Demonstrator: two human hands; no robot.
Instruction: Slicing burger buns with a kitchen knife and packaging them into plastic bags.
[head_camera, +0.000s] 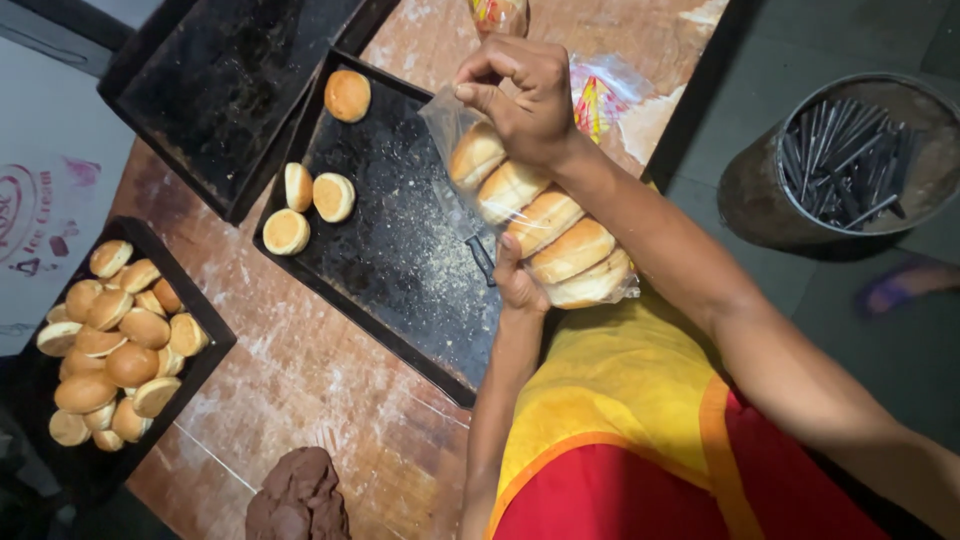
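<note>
My right hand pinches the far mouth of the bag of buns, my left cups its near end (long axis running away from me, over the tray).

The left hand sits mostly behind the bag of buns, fingers unseen; a second packet is cut by the top edge, and a brown lump by the bottom

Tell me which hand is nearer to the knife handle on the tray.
Left. The left hand lies right beside the knife handle, under the bag of buns. The right hand pinches the bag's top, farther away.
</note>
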